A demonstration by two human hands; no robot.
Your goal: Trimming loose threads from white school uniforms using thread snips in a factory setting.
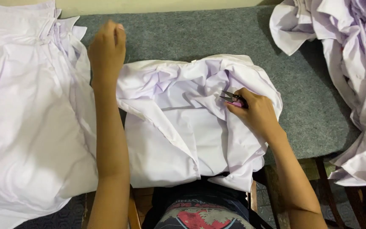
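a white shirt [183,127] lies crumpled on the grey felt table [191,34], its hem over the person's lap, within reach of both arms. the right hand [255,112] pinches small pink thread snips [233,99], blades resting on the cloth. the left hand [106,46], loosely curled and holding nothing, hovers beside a stack of white shirts [26,106]; a rumpled heap [352,63] lies right.

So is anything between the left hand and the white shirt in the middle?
Nothing visible. The left hand hovers over bare grey felt just beside the middle shirt; the right hand already rests on it, holding small snips.
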